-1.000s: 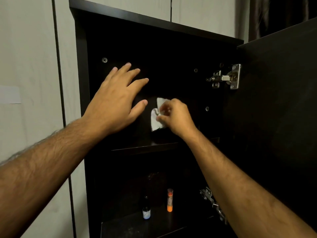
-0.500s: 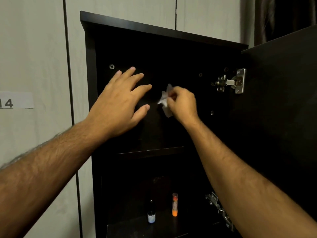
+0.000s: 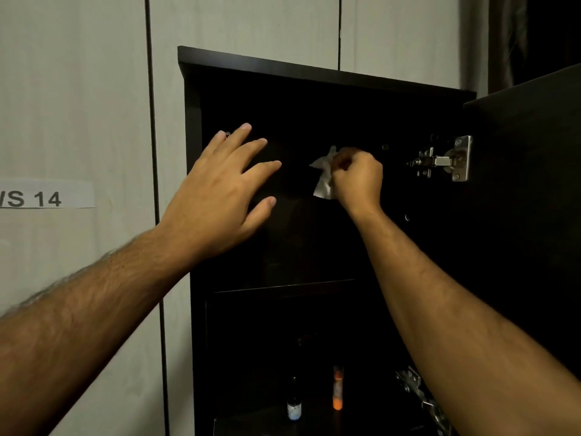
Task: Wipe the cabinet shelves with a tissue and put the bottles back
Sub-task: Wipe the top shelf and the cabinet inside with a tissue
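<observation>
Just one head cam here, up close to the open cabinet [image 3: 314, 77], facing straight into it and tilted a bit upward, top edge high in frame, lower shelf at the bottom.

left hand [image 3: 220, 196]: raised, fingers spread | right hand [image 3: 356, 179]: raised, fingers curled tight

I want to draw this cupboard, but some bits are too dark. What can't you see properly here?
Head view only:
- Cabinet back wall: too dark to tell whether the tissue touches it.
- Dark bottle label: too small to read.
- Orange tube: too small to identify.
- Lower hinge: partly behind the right forearm.
- Wall label: cut off by the left edge.
</observation>
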The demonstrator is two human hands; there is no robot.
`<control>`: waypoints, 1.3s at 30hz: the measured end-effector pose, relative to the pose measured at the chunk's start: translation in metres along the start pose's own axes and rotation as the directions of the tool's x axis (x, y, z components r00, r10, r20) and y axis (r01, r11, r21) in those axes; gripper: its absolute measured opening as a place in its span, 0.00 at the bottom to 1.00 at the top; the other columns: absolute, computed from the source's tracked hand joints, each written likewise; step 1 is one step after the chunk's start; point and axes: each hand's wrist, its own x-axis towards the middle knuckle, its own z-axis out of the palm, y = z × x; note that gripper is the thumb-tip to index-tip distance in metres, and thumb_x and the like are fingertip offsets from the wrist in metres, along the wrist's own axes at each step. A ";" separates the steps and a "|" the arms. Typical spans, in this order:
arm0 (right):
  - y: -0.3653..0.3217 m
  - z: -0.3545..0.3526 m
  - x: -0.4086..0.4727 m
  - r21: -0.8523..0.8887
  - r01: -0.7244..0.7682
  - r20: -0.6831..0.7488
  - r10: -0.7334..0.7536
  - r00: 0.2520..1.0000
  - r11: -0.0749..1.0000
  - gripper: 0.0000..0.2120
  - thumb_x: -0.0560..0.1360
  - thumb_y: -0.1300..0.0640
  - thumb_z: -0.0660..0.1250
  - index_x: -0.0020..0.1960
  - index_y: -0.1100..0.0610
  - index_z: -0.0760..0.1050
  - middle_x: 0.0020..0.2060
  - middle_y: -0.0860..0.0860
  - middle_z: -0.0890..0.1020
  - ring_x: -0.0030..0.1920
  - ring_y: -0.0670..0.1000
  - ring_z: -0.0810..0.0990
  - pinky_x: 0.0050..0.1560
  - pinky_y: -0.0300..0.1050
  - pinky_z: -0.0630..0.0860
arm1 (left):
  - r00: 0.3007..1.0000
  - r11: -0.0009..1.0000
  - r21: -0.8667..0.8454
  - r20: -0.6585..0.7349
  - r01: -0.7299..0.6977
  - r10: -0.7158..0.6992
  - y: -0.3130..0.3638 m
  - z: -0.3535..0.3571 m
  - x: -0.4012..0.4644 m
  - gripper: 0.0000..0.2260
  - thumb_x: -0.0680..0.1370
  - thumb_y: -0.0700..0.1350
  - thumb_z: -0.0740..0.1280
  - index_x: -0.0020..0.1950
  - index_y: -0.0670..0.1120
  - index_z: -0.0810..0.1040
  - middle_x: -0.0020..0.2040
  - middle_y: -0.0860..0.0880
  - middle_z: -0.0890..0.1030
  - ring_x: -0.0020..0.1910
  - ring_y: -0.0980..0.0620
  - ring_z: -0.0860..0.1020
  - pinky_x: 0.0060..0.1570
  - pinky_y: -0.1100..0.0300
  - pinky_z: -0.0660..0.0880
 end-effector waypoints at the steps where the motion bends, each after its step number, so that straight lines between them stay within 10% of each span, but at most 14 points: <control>1: -0.009 0.006 -0.007 0.003 0.079 0.025 -0.079 0.997 0.997 0.07 0.73 0.59 0.70 0.48 0.59 0.83 0.45 0.55 0.84 0.48 0.53 0.82 0.45 0.39 0.73 | 1.000 1.000 0.001 -0.005 0.003 -0.003 0.000 0.000 0.000 0.25 0.78 0.57 0.55 0.72 0.48 0.70 0.74 0.42 0.67 0.78 0.44 0.55 0.76 0.45 0.51; 5: -0.031 0.013 -0.060 0.006 0.504 0.436 -0.455 0.776 0.864 0.16 0.70 0.53 0.75 0.54 0.57 0.79 0.52 0.53 0.78 0.52 0.50 0.77 0.50 0.40 0.71 | 1.000 1.000 -0.002 -0.016 -0.001 0.001 -0.002 0.003 0.000 0.26 0.78 0.58 0.54 0.71 0.48 0.71 0.74 0.42 0.67 0.78 0.44 0.55 0.76 0.46 0.50; 8: -0.017 0.002 -0.069 -0.050 0.630 0.647 -0.456 0.612 0.775 0.09 0.72 0.60 0.71 0.51 0.54 0.79 0.48 0.47 0.73 0.51 0.50 0.77 0.45 0.41 0.72 | 0.999 1.000 0.022 -0.041 -0.011 0.012 -0.005 0.001 -0.003 0.26 0.78 0.57 0.54 0.71 0.46 0.71 0.73 0.41 0.68 0.78 0.43 0.56 0.76 0.44 0.52; 13: 0.004 -0.010 -0.020 -0.149 0.264 0.211 -0.230 0.950 0.953 0.07 0.75 0.56 0.70 0.53 0.54 0.81 0.49 0.50 0.82 0.50 0.50 0.81 0.47 0.42 0.75 | 0.989 0.998 0.058 -0.145 -0.006 0.014 -0.018 -0.004 -0.009 0.24 0.78 0.54 0.58 0.72 0.44 0.70 0.75 0.40 0.65 0.78 0.41 0.54 0.75 0.41 0.52; 16: -0.011 0.001 -0.006 0.043 0.047 0.028 -0.048 0.998 0.998 0.10 0.76 0.56 0.69 0.56 0.56 0.81 0.51 0.53 0.83 0.52 0.50 0.81 0.50 0.38 0.74 | 0.981 0.997 0.075 -0.193 0.010 0.005 -0.024 -0.004 -0.012 0.26 0.79 0.54 0.60 0.74 0.44 0.68 0.77 0.39 0.61 0.78 0.40 0.52 0.75 0.41 0.51; 19: -0.033 0.021 -0.026 0.029 0.282 0.194 -0.282 0.940 0.959 0.09 0.72 0.59 0.72 0.52 0.58 0.83 0.48 0.55 0.84 0.51 0.54 0.82 0.49 0.40 0.72 | 0.979 0.996 0.085 -0.206 0.028 -0.009 -0.028 -0.002 -0.016 0.28 0.79 0.54 0.60 0.76 0.43 0.64 0.78 0.38 0.56 0.78 0.40 0.49 0.76 0.42 0.49; 22: -0.037 0.029 -0.070 0.032 0.543 0.483 -0.489 0.727 0.839 0.08 0.72 0.60 0.72 0.51 0.56 0.82 0.48 0.53 0.80 0.49 0.51 0.79 0.46 0.36 0.67 | 0.978 0.995 0.090 -0.207 0.053 -0.033 -0.033 0.000 -0.022 0.30 0.79 0.55 0.59 0.77 0.43 0.61 0.79 0.38 0.53 0.79 0.40 0.48 0.76 0.43 0.48; 26: -0.023 0.014 -0.078 0.017 0.585 0.692 -0.432 0.578 0.811 0.08 0.73 0.61 0.71 0.50 0.53 0.83 0.46 0.45 0.77 0.48 0.47 0.79 0.46 0.34 0.71 | 0.974 0.995 0.070 -0.221 0.076 -0.059 -0.041 0.000 -0.027 0.31 0.79 0.56 0.59 0.78 0.43 0.58 0.79 0.38 0.51 0.79 0.40 0.47 0.76 0.42 0.49; 31: -0.014 0.000 -0.021 0.045 0.127 0.238 -0.134 0.962 0.991 0.08 0.71 0.59 0.75 0.50 0.57 0.82 0.41 0.49 0.81 0.43 0.48 0.81 0.43 0.38 0.73 | 0.971 0.993 0.064 -0.223 0.098 -0.082 -0.047 -0.002 -0.027 0.32 0.79 0.57 0.57 0.79 0.42 0.56 0.79 0.39 0.50 0.79 0.42 0.47 0.77 0.45 0.47; 39: -0.053 0.030 0.014 0.482 -0.156 -0.123 0.243 0.962 0.862 0.06 0.73 0.57 0.72 0.47 0.59 0.83 0.40 0.46 0.81 0.43 0.45 0.81 0.41 0.28 0.74 | 0.972 0.984 0.086 -0.192 0.154 -0.135 -0.058 -0.003 -0.027 0.35 0.80 0.59 0.54 0.79 0.41 0.50 0.80 0.40 0.48 0.79 0.44 0.45 0.77 0.44 0.49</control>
